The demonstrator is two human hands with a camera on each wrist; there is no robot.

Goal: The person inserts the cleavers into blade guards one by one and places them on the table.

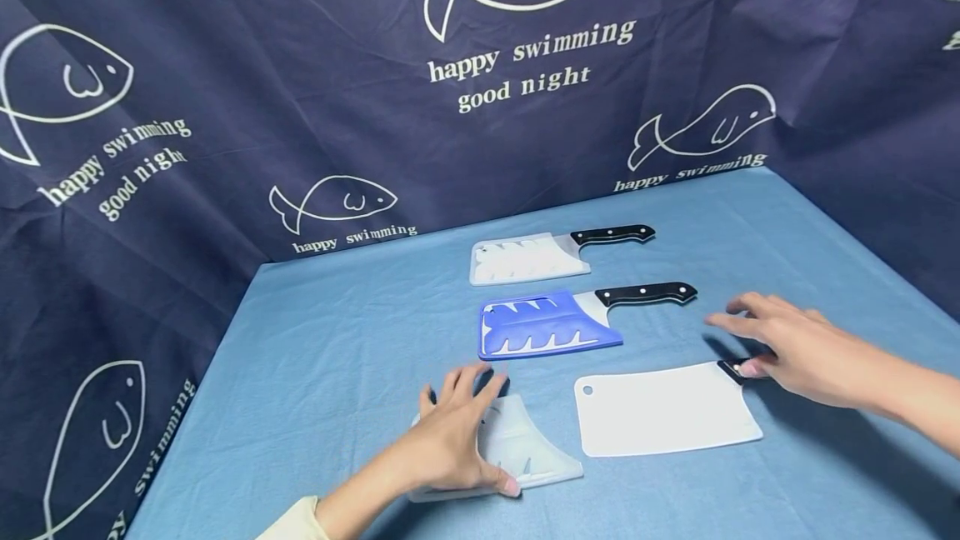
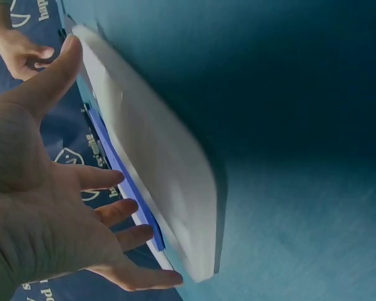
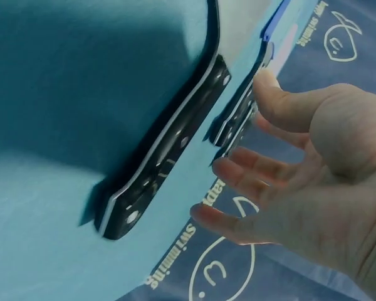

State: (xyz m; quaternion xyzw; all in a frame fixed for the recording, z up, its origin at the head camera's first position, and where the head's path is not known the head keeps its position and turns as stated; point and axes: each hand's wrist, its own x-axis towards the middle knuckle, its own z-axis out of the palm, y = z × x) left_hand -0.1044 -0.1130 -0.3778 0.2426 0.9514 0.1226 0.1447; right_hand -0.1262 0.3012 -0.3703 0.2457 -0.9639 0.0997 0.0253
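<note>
A bare cleaver (image 1: 663, 411) with a pale blade lies front right on the table. Over its black handle (image 3: 166, 147) my right hand (image 1: 802, 344) hovers, fingers spread and apart from the handle in the right wrist view. To the left lies a translucent white blade cover (image 1: 521, 440), flat on the cloth. My left hand (image 1: 450, 432) spans it from above with fingers spread, the thumb near its front edge and the other fingers toward its far edge. Part of this cover (image 2: 163, 157) is hidden under the hand in the head view.
Behind lies a cleaver in a blue cover (image 1: 551, 327), its black handle (image 1: 648, 294) pointing right. Farther back is another cleaver in a white cover (image 1: 525, 261). A blue cloth (image 1: 315, 357) covers the table, and a dark fish-print curtain (image 1: 360, 107) hangs around it.
</note>
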